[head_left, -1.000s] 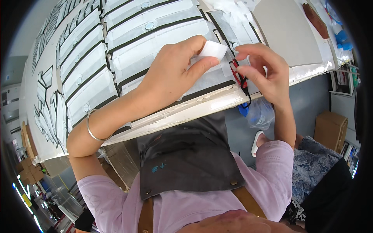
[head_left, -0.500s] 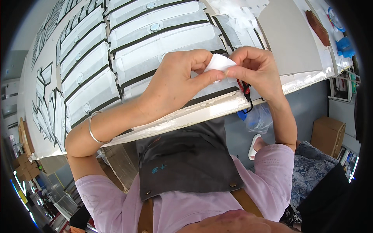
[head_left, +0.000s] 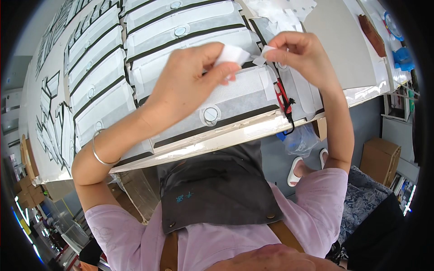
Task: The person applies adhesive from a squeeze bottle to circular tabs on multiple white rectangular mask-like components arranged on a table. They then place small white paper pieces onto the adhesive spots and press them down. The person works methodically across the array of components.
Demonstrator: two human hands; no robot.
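My left hand (head_left: 192,67) is closed on a folded white piece of paper-like material (head_left: 233,54), held between thumb and fingers above the table. Just to its right, my right hand (head_left: 300,56) pinches a smaller white scrap (head_left: 261,58) between thumb and forefinger. The scrap is very close to the larger piece; whether they still touch is hard to tell. Beneath both hands lies a white panel (head_left: 239,92) with black edges and a round disc (head_left: 210,115) near its front. A red-handled tool (head_left: 283,95) with a black cord rests by the panel's right end.
Rows of similar black-edged white panels (head_left: 97,101) cover the table (head_left: 174,160) to the left and back. Crumpled white scraps (head_left: 275,13) lie at the back right, beside a grey board (head_left: 337,49). A brown case (head_left: 371,35) and a cardboard box (head_left: 381,159) are farther right.
My hands have moved apart; the left went left, the right up and right. The white material, held between both before, now shows as a larger piece and a small scrap.
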